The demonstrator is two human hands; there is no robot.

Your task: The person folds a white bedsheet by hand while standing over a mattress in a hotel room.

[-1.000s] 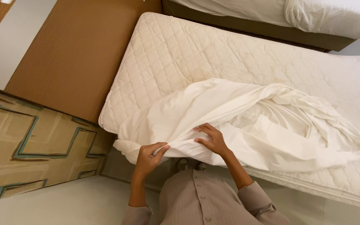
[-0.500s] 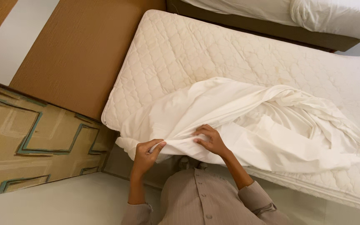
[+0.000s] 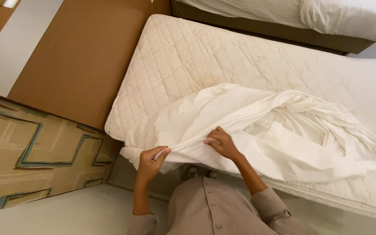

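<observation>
One view only, head camera. Both hands work hem of white sheet (image 3: 257, 130), bunched along near edge of quilted mattress (image 3: 223, 56), heap spreading toward right end. Left hand (image 3: 149, 160) closed, pinching sheet edge off mattress's near-left corner. Right hand (image 3: 223, 143) just beside it, fingers curled onto same fold, pressing it at near edge. Step judged: locating sheet edge or corner, spreading not begun. Next move calls for firm pinch, hands apart along hem. Second bed (image 3: 327, 17) beyond far edge; patterned carpet (image 3: 35, 152) left.
</observation>
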